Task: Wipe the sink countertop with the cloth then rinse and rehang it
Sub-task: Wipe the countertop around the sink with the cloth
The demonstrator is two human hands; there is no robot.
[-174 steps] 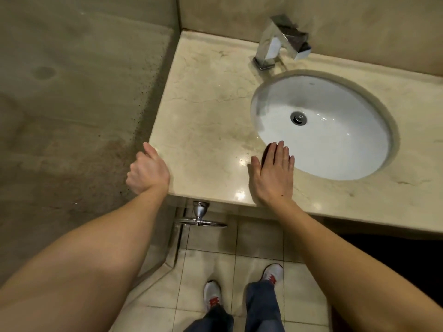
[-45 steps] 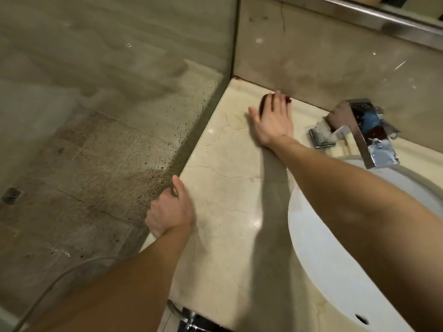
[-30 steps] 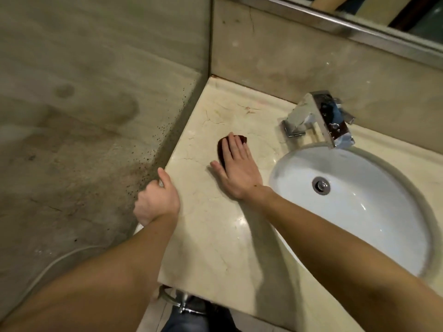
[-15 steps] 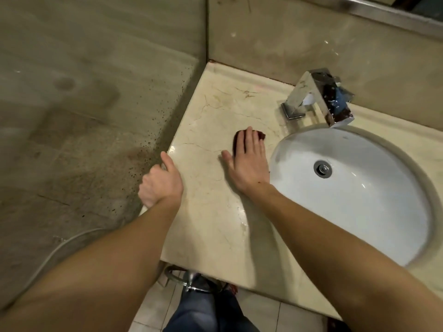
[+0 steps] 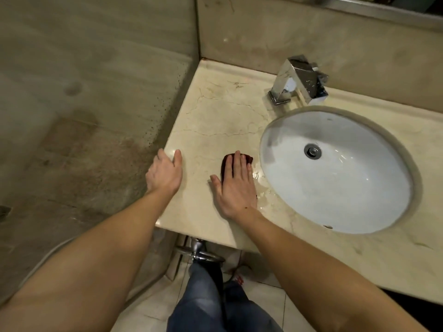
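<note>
Just left of the white oval sink basin (image 5: pixel 335 188), the right hand (image 5: pixel 236 188) presses a dark red cloth (image 5: pixel 224 164) onto the cream marble table (image 5: pixel 215 116), fingers straight. Farther left, the left hand (image 5: pixel 164 174) rests spread, empty.

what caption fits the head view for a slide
Right hand presses a dark red cloth flat on the countertop beside the sink; left hand rests at its edge.
</note>
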